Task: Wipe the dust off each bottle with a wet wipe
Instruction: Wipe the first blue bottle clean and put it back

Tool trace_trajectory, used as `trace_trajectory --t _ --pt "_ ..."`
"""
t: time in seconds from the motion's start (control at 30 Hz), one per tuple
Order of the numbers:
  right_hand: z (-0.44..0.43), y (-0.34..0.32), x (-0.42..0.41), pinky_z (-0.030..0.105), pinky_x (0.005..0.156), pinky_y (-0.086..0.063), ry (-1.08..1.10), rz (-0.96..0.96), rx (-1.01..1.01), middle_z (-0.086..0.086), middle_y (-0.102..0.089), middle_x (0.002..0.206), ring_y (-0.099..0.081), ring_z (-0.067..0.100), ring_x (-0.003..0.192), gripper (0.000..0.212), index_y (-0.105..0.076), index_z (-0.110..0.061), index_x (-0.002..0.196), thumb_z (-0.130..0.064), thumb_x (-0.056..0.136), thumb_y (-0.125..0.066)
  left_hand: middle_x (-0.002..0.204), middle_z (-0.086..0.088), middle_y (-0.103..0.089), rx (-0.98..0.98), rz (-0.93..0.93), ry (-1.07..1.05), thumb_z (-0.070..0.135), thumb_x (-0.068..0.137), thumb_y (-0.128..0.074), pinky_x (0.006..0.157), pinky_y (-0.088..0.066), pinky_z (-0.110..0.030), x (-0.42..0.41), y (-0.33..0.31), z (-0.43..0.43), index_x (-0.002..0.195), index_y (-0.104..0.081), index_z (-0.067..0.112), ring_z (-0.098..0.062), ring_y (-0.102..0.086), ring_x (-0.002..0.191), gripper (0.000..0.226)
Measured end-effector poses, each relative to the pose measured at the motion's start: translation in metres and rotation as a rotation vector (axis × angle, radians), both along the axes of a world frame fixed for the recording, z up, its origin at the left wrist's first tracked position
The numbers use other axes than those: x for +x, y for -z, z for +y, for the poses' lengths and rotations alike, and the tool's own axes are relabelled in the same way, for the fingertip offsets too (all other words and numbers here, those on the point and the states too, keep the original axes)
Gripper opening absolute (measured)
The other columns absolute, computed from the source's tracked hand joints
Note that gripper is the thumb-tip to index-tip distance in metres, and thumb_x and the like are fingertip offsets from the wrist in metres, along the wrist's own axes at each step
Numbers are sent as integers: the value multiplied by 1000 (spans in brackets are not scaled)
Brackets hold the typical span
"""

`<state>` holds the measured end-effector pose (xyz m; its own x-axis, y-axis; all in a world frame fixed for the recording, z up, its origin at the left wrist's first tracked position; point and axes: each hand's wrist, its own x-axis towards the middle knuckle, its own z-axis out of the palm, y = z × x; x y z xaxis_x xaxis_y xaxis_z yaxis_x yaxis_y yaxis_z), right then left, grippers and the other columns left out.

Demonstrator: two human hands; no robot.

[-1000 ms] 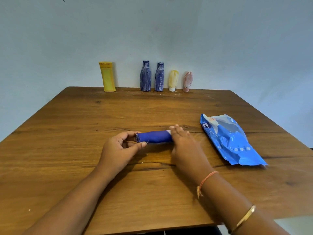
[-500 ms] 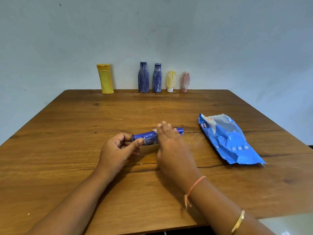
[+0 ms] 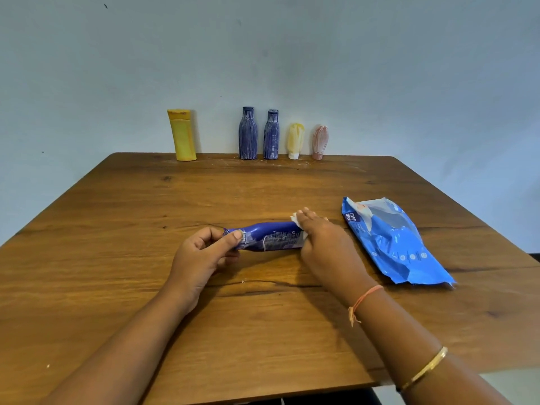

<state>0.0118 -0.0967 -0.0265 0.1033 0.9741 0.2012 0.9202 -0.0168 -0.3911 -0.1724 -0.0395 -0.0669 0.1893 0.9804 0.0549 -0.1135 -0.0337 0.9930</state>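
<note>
Bottle [image 3: 271,236] is pinched at the neck by my left hand [image 3: 201,255], right hand [image 3: 321,244] curled round its base w/ the wipe [image 3: 295,219], so I shd rotate it btwn strokes.

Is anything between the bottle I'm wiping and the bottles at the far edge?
Nothing visible. Only bare wooden table separates the lying blue plastic bottle from the row of dusty bottles; the blue wet-wipe pack lies off to the right.
</note>
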Motion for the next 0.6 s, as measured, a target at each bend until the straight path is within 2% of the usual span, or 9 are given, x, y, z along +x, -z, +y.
trace_trajectory --t 0.07,0.13,0.2,0.27,0.37,0.43,0.6 --pt "1 1 4 24 113 -16 3 31 -17 2 -29 151 -26 15 139 50 -31 -11 143 -7 93 -37 73 -5 -60 -21 -25 14 23 71 -72 68 -53 -24 -3 0 0 65 -62 22 -17 -56 69 12" --pt "1 4 3 25 113 -18 -9 38 -27 1 -29 151 -26 14 139 51 -31 -12 143 -7 93 -38 86 -6 -61 -32 -26 13 16 74 -72 77 -52 -31 -6 0 0 83 -66 21 -16 -60 76 12" --pt "0 8 2 25 113 -18 -7 43 -24 0 -27 152 -25 13 139 53 -28 -13 144 -6 93 -39 89 -3 -60 -19 -3 6 9 79 -68 79 -53 -32 -6 -2 -1 99 -64 22 -11 -63 76 24" --pt "1 8 1 24 112 -17 4 52 -13 0 -26 152 -24 13 139 53 -28 -13 144 -6 93 -39 84 -1 -58 6 11 19 7 82 -64 77 -54 -30 -5 -4 -4 106 -62 24 -8 -62 71 29" --pt "2 7 -4 24 113 -14 15 48 2 3 -25 153 -22 13 140 54 -27 -12 144 -5 92 -38 92 -5 -62 3 44 77 16 79 -66 79 -53 -33 -6 -6 -5 100 -66 22 -11 -65 77 21" --pt "0 5 -13 24 114 -11 -10 38 16 2 -21 154 -17 13 141 55 -24 -13 145 -5 92 -37 94 -6 -64 10 65 102 24 72 -68 78 -54 -33 -6 -6 -6 97 -67 21 -14 -66 79 25" --pt "-10 4 -58 22 111 6 -252 -54 73 4 -9 156 -3 14 144 60 -12 -11 147 -6 92 -35 74 2 -70 17 43 70 25 66 -73 70 -50 -32 -1 -4 -7 90 -62 9 -10 -64 66 31"
